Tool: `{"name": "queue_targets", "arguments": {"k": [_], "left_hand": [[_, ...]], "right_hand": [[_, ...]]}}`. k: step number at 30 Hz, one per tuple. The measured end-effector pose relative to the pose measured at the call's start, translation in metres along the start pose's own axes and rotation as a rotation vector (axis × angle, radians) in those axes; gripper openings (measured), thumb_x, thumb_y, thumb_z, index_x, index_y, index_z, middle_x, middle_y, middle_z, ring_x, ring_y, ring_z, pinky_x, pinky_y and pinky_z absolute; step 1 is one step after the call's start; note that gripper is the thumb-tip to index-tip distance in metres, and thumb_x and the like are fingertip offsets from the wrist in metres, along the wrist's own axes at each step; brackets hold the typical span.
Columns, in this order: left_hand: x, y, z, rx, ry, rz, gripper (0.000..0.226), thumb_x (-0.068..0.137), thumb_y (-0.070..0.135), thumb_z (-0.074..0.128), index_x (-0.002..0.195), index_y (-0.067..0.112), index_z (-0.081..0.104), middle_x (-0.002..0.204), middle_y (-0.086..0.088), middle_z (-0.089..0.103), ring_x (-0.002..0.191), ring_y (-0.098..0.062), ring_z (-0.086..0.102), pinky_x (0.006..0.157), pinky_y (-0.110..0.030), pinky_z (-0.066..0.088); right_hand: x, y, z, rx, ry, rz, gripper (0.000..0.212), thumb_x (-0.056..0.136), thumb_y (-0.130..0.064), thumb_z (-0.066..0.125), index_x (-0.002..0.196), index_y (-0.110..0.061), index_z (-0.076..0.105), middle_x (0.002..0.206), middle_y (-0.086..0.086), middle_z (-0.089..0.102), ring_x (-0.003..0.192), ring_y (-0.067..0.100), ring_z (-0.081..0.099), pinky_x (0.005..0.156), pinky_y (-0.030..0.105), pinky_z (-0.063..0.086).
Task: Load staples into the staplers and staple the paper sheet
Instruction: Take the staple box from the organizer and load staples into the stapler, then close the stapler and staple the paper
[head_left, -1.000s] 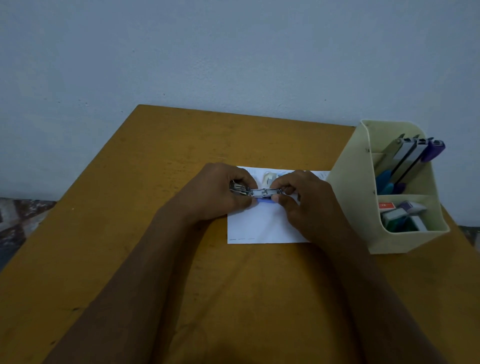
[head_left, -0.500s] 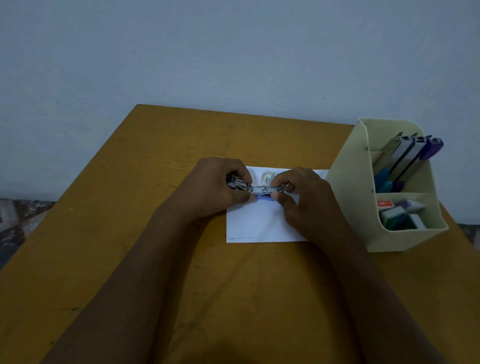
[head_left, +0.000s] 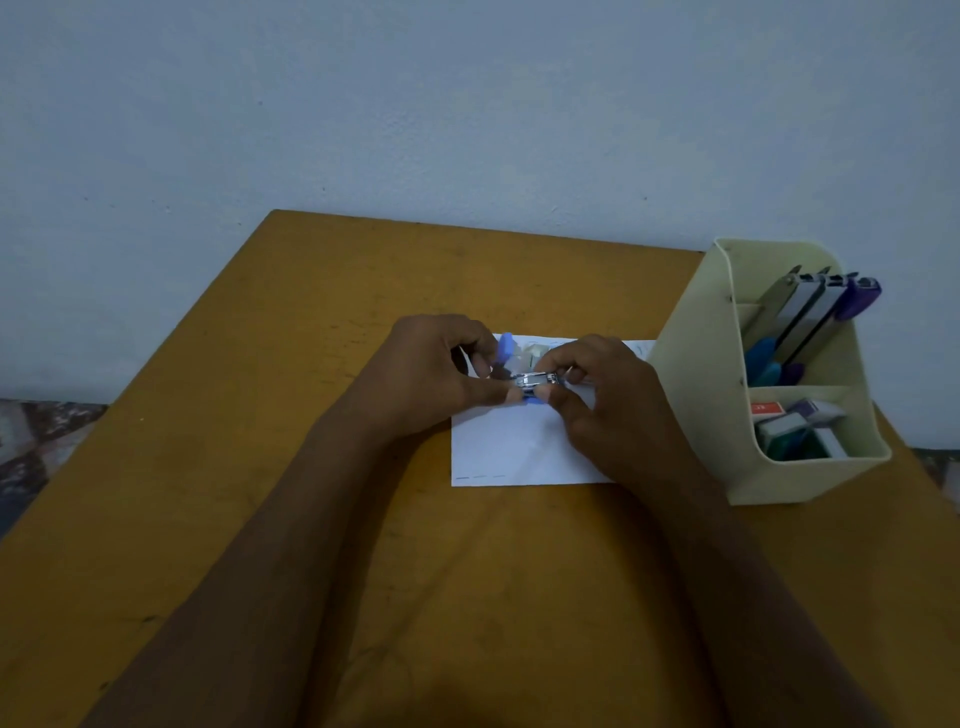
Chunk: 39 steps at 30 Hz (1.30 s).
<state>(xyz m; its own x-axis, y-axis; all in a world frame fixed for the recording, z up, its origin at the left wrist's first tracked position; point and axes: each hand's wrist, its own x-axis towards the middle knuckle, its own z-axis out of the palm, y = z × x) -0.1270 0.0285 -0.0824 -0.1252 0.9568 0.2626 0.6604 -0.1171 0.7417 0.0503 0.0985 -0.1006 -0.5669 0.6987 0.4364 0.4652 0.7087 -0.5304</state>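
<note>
A small blue stapler (head_left: 535, 382) with a shiny metal magazine is held just above the white paper sheet (head_left: 511, 449) in the middle of the table. My left hand (head_left: 436, 376) grips its left end, and the blue cover (head_left: 505, 347) stands up beside my fingers. My right hand (head_left: 597, 400) pinches the right end of the metal rail between thumb and fingers. A small pale staple box (head_left: 532, 351) lies on the sheet behind the stapler, partly hidden.
The yellow-brown table (head_left: 311, 415) ends at a pale wall behind. At the right stands a cream organizer (head_left: 696, 415) holding more staplers (head_left: 810, 317) in its back compartment and staple boxes (head_left: 795, 423) in the front one.
The stapler's blue cover has swung up at the left end beside my left fingers. Both hands stay on the stapler over the sheet, barely shifted.
</note>
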Motion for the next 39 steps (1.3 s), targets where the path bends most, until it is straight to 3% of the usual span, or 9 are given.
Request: {"name": "queue_targets", "arguments": {"k": [7, 11, 14, 17, 19, 24, 29, 34, 39], "left_hand": [[0.001, -0.002, 0.004, -0.035, -0.062, 0.006, 0.017, 0.07, 0.024, 0.082, 0.083, 0.021, 0.072, 0.084, 0.011, 0.069, 0.071, -0.009, 0.062, 0.06, -0.015, 0.046], [0.001, -0.005, 0.004, 0.014, -0.1, 0.015, 0.014, 0.077, 0.021, 0.076, 0.086, 0.016, 0.067, 0.083, 0.01, 0.066, 0.076, -0.01, 0.061, 0.061, -0.013, 0.043], [0.003, -0.009, -0.003, 0.067, -0.074, -0.016, 0.015, 0.08, 0.017, 0.072, 0.084, 0.022, 0.058, 0.082, 0.01, 0.062, 0.074, -0.007, 0.057, 0.063, -0.024, 0.046], [0.003, -0.011, -0.013, -0.038, -0.046, -0.104, 0.015, 0.084, 0.011, 0.066, 0.089, 0.02, 0.054, 0.083, 0.002, 0.067, 0.063, -0.01, 0.063, 0.06, -0.032, 0.053], [0.002, -0.011, -0.02, -0.11, -0.047, -0.155, 0.013, 0.087, 0.009, 0.061, 0.094, 0.019, 0.056, 0.081, 0.0, 0.07, 0.06, -0.012, 0.065, 0.057, -0.031, 0.054], [0.0, -0.015, -0.03, -0.086, -0.099, -0.226, 0.01, 0.091, 0.011, 0.055, 0.092, 0.016, 0.064, 0.072, 0.003, 0.068, 0.058, -0.007, 0.062, 0.055, -0.026, 0.049], [-0.003, -0.015, -0.035, -0.092, -0.072, -0.247, 0.004, 0.088, 0.01, 0.057, 0.09, 0.007, 0.059, 0.08, -0.014, 0.066, 0.062, -0.017, 0.059, 0.057, -0.03, 0.049], [-0.004, -0.018, -0.04, 0.034, -0.056, -0.214, 0.007, 0.084, 0.019, 0.065, 0.084, 0.017, 0.058, 0.074, 0.006, 0.058, 0.065, -0.011, 0.049, 0.06, -0.025, 0.039], [-0.003, -0.025, -0.042, 0.148, -0.067, -0.22, 0.013, 0.083, 0.023, 0.068, 0.088, 0.018, 0.058, 0.08, 0.006, 0.057, 0.069, -0.01, 0.049, 0.058, -0.024, 0.036]], "right_hand": [[0.0, -0.001, 0.004, 0.105, 0.033, -0.003, 0.016, 0.08, -0.016, 0.063, 0.095, -0.011, 0.064, 0.09, -0.008, 0.056, 0.079, 0.005, 0.048, 0.074, 0.003, 0.033], [0.001, -0.006, 0.005, 0.199, 0.032, 0.038, 0.022, 0.082, -0.016, 0.068, 0.101, -0.02, 0.058, 0.094, -0.008, 0.058, 0.08, 0.001, 0.053, 0.069, 0.005, 0.039], [0.003, -0.009, 0.006, 0.299, 0.037, 0.12, 0.027, 0.084, -0.024, 0.065, 0.106, -0.027, 0.05, 0.098, -0.009, 0.061, 0.083, 0.005, 0.058, 0.068, 0.012, 0.045], [0.0, -0.006, 0.01, 0.204, -0.023, 0.107, 0.011, 0.087, -0.025, 0.061, 0.097, -0.025, 0.059, 0.093, -0.011, 0.063, 0.083, 0.002, 0.057, 0.074, 0.015, 0.044], [-0.002, -0.003, 0.014, 0.092, -0.085, 0.056, 0.01, 0.086, -0.023, 0.061, 0.095, -0.02, 0.066, 0.097, -0.005, 0.066, 0.088, 0.002, 0.053, 0.086, 0.02, 0.039], [-0.001, 0.0, 0.018, -0.053, -0.133, 0.093, 0.048, 0.079, -0.042, 0.045, 0.115, -0.015, 0.061, 0.124, 0.003, 0.059, 0.119, 0.019, 0.048, 0.113, 0.034, 0.021], [0.001, 0.004, 0.021, -0.135, -0.123, 0.143, 0.048, 0.087, -0.039, 0.052, 0.129, -0.016, 0.05, 0.138, 0.004, 0.047, 0.13, 0.02, 0.037, 0.111, 0.029, 0.011], [0.009, 0.005, 0.024, -0.188, -0.098, 0.11, 0.046, 0.087, -0.033, 0.057, 0.128, -0.014, 0.05, 0.135, 0.007, 0.049, 0.127, 0.027, 0.037, 0.108, 0.038, 0.02], [0.02, 0.003, 0.028, -0.2, -0.089, 0.07, 0.052, 0.083, -0.038, 0.047, 0.126, -0.009, 0.051, 0.131, 0.01, 0.053, 0.124, 0.031, 0.042, 0.107, 0.042, 0.026]]}}
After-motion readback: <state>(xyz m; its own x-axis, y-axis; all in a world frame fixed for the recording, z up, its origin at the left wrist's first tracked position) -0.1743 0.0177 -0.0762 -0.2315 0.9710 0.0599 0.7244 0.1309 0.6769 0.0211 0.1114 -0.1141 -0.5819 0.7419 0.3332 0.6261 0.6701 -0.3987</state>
